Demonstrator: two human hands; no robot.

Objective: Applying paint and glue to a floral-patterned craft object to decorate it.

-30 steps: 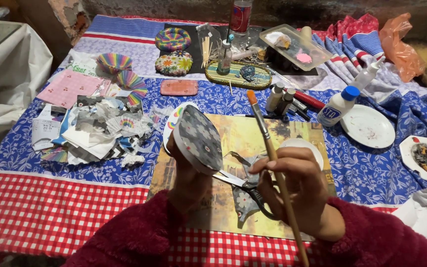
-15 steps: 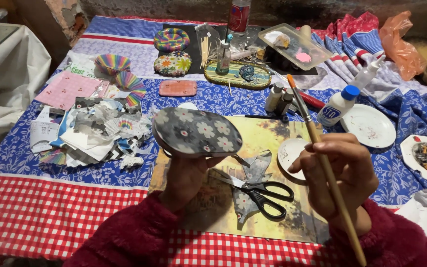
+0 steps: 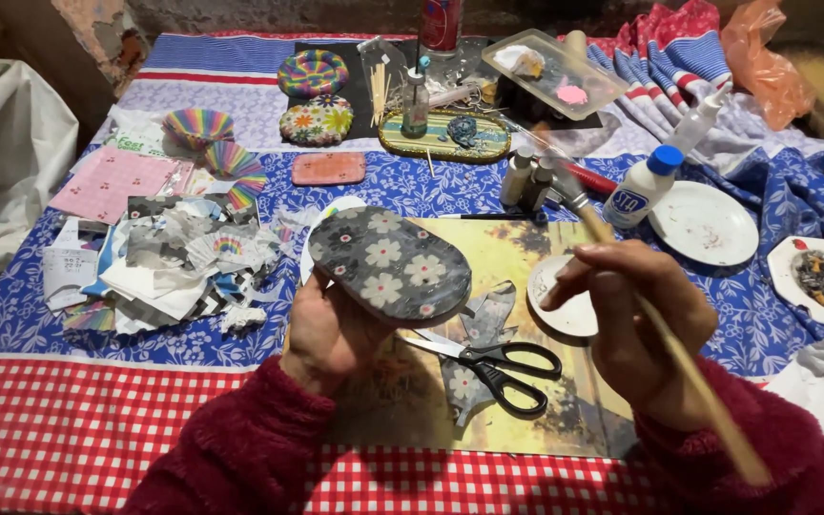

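Head camera is showing the left hand (image 3: 328,329) cupping an oval dish (image 3: 390,264) covered in flowered paper, fingers closed under it. Beside it, the right hand (image 3: 636,319) is pinching a paintbrush (image 3: 662,336), while scissors (image 3: 498,364) are lying just below both hands.

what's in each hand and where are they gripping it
Left hand cups the grey flowered oval piece from beneath, at its near edge. Right hand holds a paintbrush around mid-handle.
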